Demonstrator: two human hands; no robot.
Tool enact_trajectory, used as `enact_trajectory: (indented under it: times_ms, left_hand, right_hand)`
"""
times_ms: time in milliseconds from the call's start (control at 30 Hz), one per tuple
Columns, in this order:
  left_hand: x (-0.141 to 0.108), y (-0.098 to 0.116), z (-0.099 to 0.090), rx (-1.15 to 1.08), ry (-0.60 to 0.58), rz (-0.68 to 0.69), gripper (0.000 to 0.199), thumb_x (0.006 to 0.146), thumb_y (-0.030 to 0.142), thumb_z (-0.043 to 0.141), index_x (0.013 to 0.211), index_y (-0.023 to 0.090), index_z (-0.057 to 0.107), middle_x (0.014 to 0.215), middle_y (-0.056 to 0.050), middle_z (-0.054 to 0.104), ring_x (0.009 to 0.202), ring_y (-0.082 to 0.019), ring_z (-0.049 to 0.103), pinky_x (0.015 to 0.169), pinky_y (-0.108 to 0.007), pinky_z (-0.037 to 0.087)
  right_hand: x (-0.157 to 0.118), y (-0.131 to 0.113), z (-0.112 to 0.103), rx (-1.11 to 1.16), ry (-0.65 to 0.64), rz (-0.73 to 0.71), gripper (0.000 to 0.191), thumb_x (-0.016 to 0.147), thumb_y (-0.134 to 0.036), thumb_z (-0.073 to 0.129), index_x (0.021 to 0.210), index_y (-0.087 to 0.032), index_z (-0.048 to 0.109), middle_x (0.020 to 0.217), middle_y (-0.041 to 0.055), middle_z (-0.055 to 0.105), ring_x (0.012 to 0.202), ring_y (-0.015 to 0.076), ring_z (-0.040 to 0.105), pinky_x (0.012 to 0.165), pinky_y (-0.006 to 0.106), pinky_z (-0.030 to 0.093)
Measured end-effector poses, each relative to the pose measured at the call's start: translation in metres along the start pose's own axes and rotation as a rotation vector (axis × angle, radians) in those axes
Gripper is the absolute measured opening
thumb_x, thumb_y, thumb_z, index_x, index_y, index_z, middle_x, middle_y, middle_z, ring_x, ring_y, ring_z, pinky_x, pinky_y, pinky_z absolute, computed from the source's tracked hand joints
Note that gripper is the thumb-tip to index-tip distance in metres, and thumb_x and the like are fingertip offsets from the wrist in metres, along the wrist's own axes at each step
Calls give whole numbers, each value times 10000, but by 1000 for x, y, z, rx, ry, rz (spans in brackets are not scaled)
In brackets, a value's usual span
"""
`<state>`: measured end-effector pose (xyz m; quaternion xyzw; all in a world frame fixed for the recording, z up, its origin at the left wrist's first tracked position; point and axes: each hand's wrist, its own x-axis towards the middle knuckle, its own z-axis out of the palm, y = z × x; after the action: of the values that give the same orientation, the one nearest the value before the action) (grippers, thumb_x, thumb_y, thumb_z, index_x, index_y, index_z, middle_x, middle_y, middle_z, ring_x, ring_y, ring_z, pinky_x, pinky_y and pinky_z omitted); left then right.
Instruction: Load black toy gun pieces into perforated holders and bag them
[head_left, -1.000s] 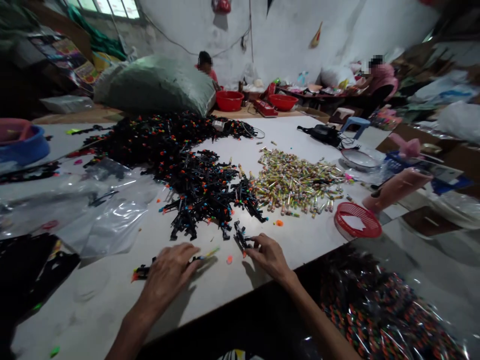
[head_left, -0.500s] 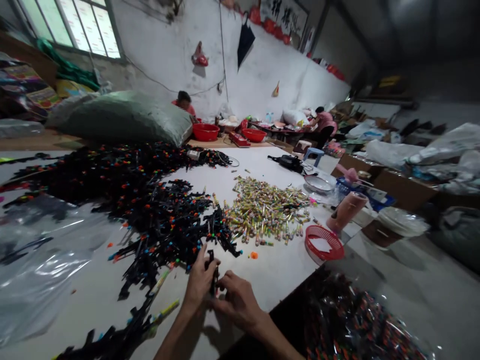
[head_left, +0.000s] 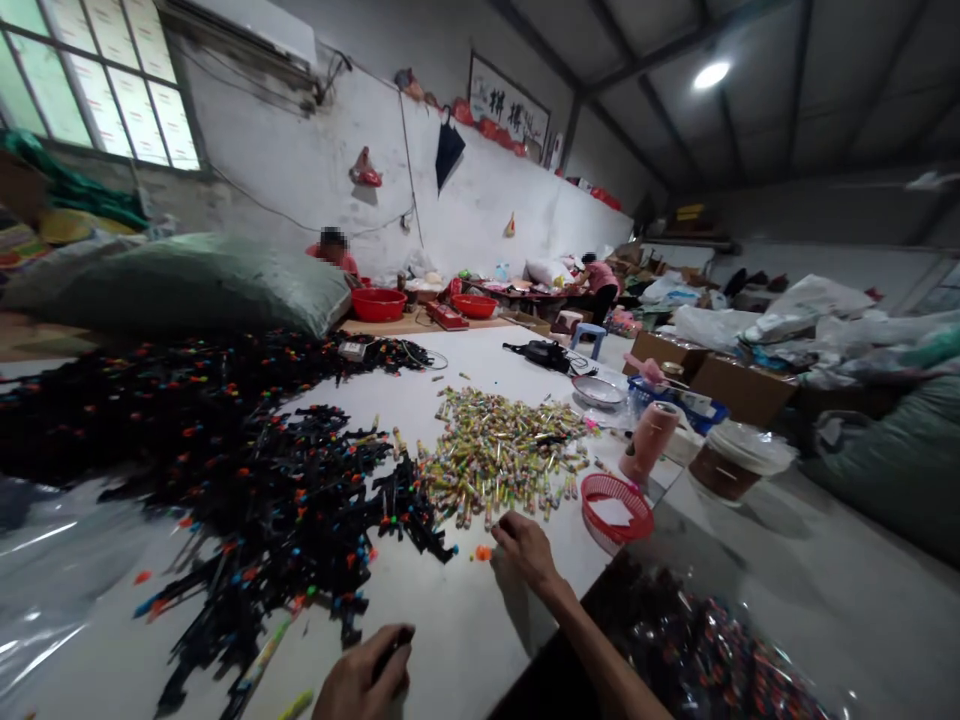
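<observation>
My left hand (head_left: 364,680) is low in the picture, its fingers curled round a black plastic piece that looks like a toy gun (head_left: 393,648); most of it is hidden by the hand. My right hand (head_left: 529,550) reaches over the white table (head_left: 450,640), fingers bent together at the front edge of a pile of small yellow-green tubes (head_left: 502,445). Whatever is between those fingertips is too small to make out. Just left of the right hand lies an orange piece (head_left: 482,552). A heap of black toy guns (head_left: 300,490) with coloured tips spreads on the left.
A red basket (head_left: 616,508) with white paper stands right of the tubes, near a pink roll (head_left: 649,440). Below it, by the table edge, is a clear bag of packed pieces (head_left: 720,650). Plastic sheeting (head_left: 60,600) covers the left side. Two people work by the far wall.
My hands have parted: the right moved forward to the tubes, while the left drew back, lower and leftward, with the black piece. The camera view has tilted up and turned right.
</observation>
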<state>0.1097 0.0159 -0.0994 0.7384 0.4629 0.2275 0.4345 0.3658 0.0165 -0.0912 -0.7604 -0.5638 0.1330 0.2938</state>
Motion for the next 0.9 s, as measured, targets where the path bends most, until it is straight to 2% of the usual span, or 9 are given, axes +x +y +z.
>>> enact_trajectory:
  times_ms: [67,133,233,333,433,633,900]
  left_hand:
    - [-8,17,-4,101,-64,54,380,842,455,349,755,187,605,625,-15,625,625,-159,590,601,-234,426]
    - [-13,31,-7,176,-91,102,373,866,390,324,711,181,591,624,-18,617,617,-148,577,604,-232,398]
    - [-17,42,-9,209,-121,80,328,863,361,354,751,193,613,689,-13,628,670,-142,566,634,-229,369]
    - [-21,43,-9,248,-144,79,322,867,336,355,761,196,625,706,-12,630,674,-143,551,631,-236,346]
    - [-24,41,-9,278,-154,92,312,867,312,363,763,194,633,712,-16,639,671,-145,552,631,-242,336]
    - [-26,36,-9,293,-191,116,279,860,264,383,803,183,644,784,-41,668,724,-161,575,653,-249,338]
    - [-34,27,-14,178,-269,125,271,848,279,412,722,160,620,663,-13,597,634,-129,502,615,-240,322]
  right_hand:
    - [-22,-16,3,397,-179,82,234,807,-343,500,736,-140,594,620,-2,569,525,106,497,512,229,361]
    - [-43,-34,6,709,-382,129,294,775,-411,553,823,-128,613,593,-20,559,443,79,451,455,216,336]
    - [-68,-55,9,939,-556,133,363,733,-432,623,931,-129,633,619,-22,577,453,66,460,471,212,346]
    - [-78,-64,9,957,-626,106,342,738,-415,631,922,-130,672,629,-20,569,495,64,466,498,211,346]
    - [-78,-67,6,927,-615,66,321,748,-400,628,934,-147,695,625,-28,536,509,64,453,503,214,339]
    - [-74,-69,-2,802,-643,-33,263,762,-376,623,921,-189,717,746,-4,529,555,72,487,494,212,354]
    - [-73,-68,1,734,-722,-131,267,726,-391,669,880,-181,733,709,5,506,609,88,483,521,207,367]
